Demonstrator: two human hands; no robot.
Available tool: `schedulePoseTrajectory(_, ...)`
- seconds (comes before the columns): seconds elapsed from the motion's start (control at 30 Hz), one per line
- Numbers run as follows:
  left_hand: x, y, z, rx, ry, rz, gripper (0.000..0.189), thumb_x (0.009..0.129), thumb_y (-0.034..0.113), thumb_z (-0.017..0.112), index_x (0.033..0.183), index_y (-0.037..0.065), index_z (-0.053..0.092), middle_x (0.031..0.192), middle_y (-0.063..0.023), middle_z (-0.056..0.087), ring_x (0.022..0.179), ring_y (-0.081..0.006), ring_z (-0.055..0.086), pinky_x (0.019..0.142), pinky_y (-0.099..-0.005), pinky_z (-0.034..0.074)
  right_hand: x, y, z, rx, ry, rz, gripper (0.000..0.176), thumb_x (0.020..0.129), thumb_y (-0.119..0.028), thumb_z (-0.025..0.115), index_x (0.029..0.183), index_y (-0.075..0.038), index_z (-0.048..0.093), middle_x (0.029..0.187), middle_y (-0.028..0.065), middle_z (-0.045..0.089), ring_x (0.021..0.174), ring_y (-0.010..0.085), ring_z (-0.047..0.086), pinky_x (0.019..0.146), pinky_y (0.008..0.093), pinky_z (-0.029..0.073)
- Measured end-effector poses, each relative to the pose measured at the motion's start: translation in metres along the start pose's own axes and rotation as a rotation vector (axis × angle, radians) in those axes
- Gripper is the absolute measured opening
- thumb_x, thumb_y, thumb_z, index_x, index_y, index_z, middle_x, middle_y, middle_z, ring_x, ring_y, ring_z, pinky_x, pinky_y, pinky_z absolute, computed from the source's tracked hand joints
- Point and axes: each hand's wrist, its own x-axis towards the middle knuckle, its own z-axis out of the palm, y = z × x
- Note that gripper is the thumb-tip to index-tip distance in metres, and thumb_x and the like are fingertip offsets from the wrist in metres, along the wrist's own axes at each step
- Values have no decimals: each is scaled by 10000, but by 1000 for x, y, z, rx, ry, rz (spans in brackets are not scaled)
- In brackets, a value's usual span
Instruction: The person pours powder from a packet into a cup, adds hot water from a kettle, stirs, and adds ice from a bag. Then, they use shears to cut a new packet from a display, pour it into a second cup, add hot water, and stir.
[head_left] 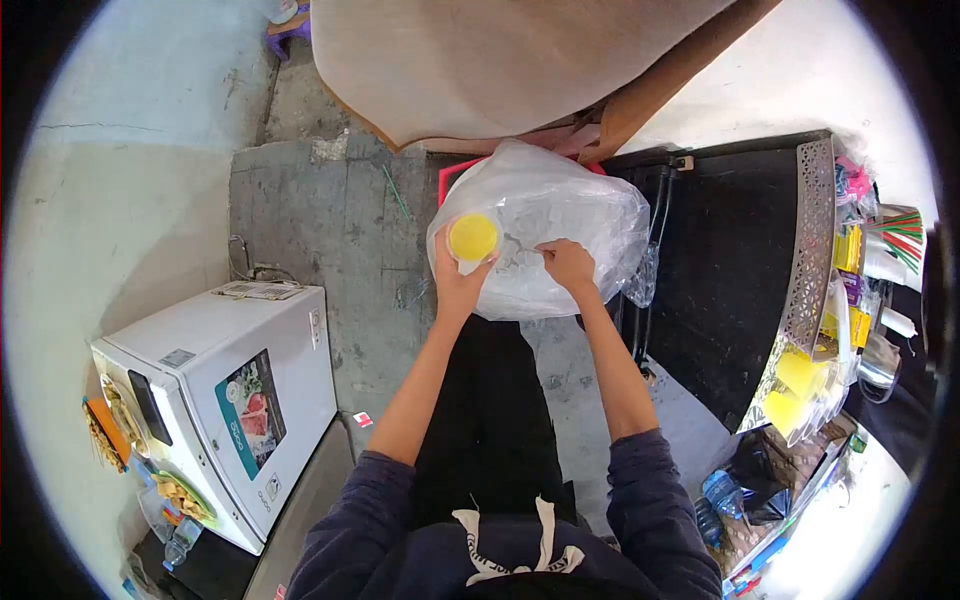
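A round cup with yellow contents (473, 237) is held by my left hand (462, 275), whose fingers wrap round its side. To its right, my right hand (568, 262) pinches the end of a thin utensil (522, 246) that points toward the cup without touching it. Both hands are over a large translucent plastic bag (590, 215), which bulges out of a red container (448, 180) that shows only at its rim. What lies inside the bag is hard to make out.
A white freezer (225, 400) stands at the left, with packets on it. On the right are a black panel (715, 260) and a shelf crowded with yellow packs (800, 375) and straws (900, 240). A brown-edged sheet (500, 65) hangs beyond the bag.
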Motion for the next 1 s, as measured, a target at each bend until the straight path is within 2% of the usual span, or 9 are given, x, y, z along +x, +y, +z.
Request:
schedulePoseTrajectory(0.13,2,-1,2,-72,2,-36,705,698,83,747,1266,24,333,1210,-91,396,1148,-205,420,980,-340,345,-2,-3,-8,12,-29,8,194,784,-219,559,905,-259,705,866,75,663,784,290,633,676,383,511)
schedulePoseTrajectory(0.2,1,0,3,-118,43,-27,679,666,23,747,1231,8,371,1189,-107,441,1127,-212,446,972,-326,345,-3,-4,-13,24,-54,5,194,783,-218,560,906,-256,706,859,75,665,785,289,633,680,379,511)
schedulePoseTrajectory(0.33,1,-5,5,-200,35,-33,673,667,22,746,1228,5,374,1183,-106,447,1122,-211,450,968,-321,348,-3,-5,-22,47,-137,14,193,781,-212,565,905,-252,707,848,79,669,779,284,636,688,371,511)
schedulePoseTrajectory(0.47,1,-7,4,-161,-6,-52,692,695,-21,713,1267,36,329,1223,-81,390,1170,-195,409,1004,-343,353,-6,-6,-35,61,-110,-32,193,778,-206,568,910,-243,705,846,91,666,778,287,634,691,375,509)
schedulePoseTrajectory(0.57,1,-7,3,-149,-10,-50,692,696,-21,712,1268,37,328,1230,-80,388,1172,-194,408,1006,-345,352,-15,-6,-63,46,-36,-80,183,757,-212,573,866,-247,714,829,81,663,747,293,634,667,384,512)
schedulePoseTrajectory(0.63,1,-10,4,-136,-13,-39,690,696,-21,711,1268,37,328,1235,-79,387,1172,-196,409,1007,-345,349,-25,-10,-90,69,44,-111,177,763,-197,568,864,-212,712,839,96,656,750,298,627,668,381,501)
schedulePoseTrajectory(0.77,0,-15,9,-148,-2,-15,703,679,7,731,1262,25,339,1220,-95,413,1152,-204,421,994,-332,335,-50,-31,-139,107,73,-105,170,779,-181,564,870,-185,708,837,110,648,750,306,618,661,381,489)
schedulePoseTrajectory(0.83,0,-14,12,-179,15,-11,708,664,30,746,1254,12,355,1193,-107,445,1133,-211,435,980,-321,330,-62,-45,-146,135,191,-161,164,799,-157,563,883,-177,703,804,110,633,717,305,611,627,377,480)
schedulePoseTrajectory(1.0,-2,0,19,-187,-50,6,741,658,78,772,1262,19,347,1211,-105,436,1134,-208,434,974,-321,337,-84,-80,-138,217,285,-173,200,814,-113,564,958,-185,682,760,78,582,643,285,597,562,371,467)
